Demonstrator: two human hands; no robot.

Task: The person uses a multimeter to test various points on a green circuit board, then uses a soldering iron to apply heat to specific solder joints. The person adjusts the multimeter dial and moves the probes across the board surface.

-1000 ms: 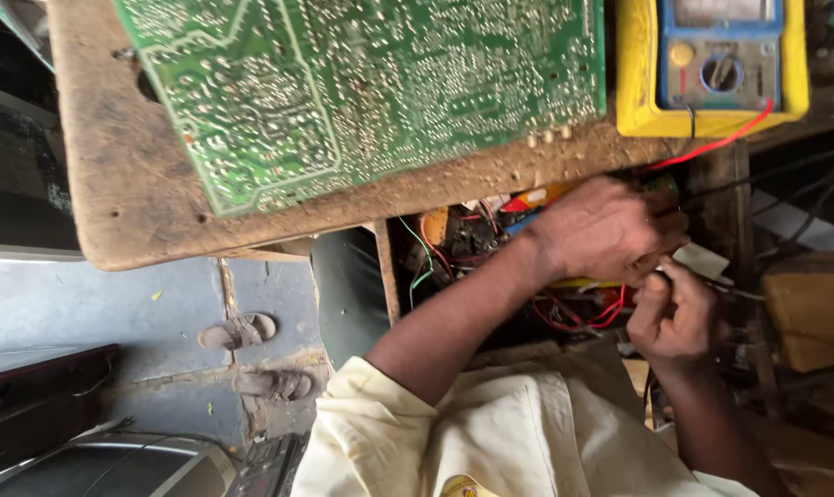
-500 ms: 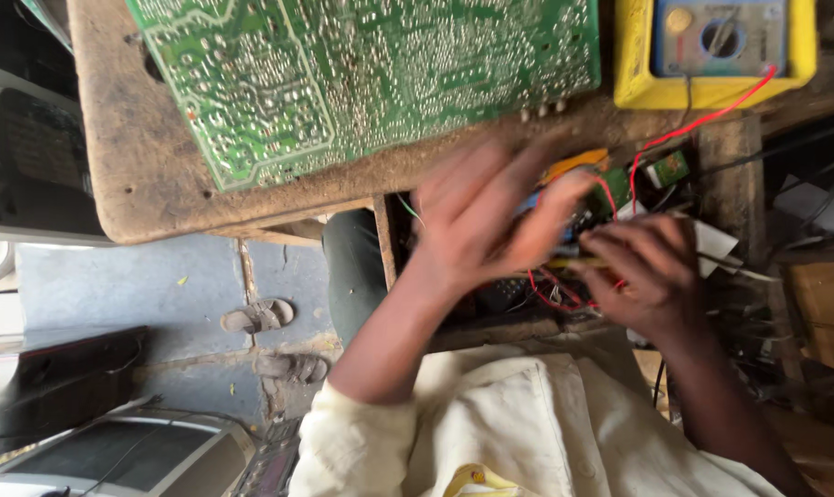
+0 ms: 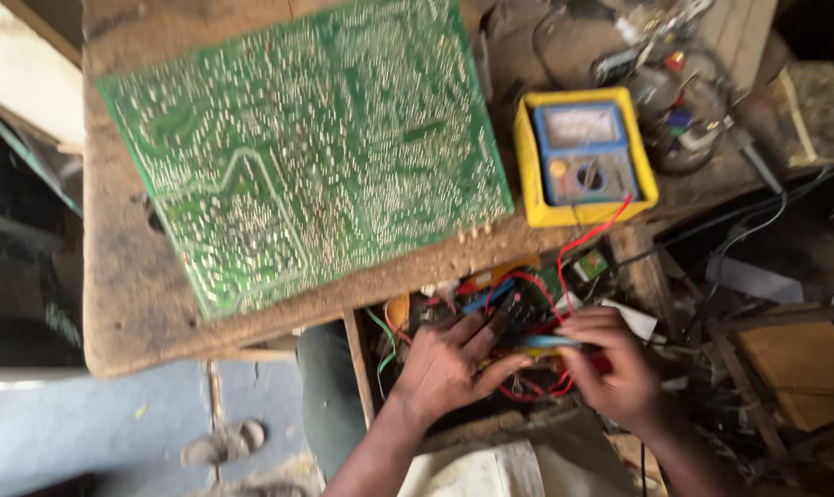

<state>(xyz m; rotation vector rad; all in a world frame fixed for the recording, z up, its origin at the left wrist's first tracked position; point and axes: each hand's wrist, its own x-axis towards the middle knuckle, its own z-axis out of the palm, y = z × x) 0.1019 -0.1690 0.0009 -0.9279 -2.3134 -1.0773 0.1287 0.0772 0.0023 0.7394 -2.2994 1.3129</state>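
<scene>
While both hands work tangled wires [image 3: 527, 368], a green circuit board [image 3: 306, 147] lies nearby.

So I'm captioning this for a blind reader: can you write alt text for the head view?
Seen from above, a person's left hand and right hand work in a tangle of red and blue wires below a worn wooden bench. On it lie a large green circuit board and a yellow multimeter.

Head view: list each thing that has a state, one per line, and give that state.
Green circuit board: lying flat on the wooden table, solder side up.
Yellow multimeter: face up, red lead plugged in.
Left hand: fingers spread on the wiring bundle.
Right hand: pinching a thin blue tool.
</scene>
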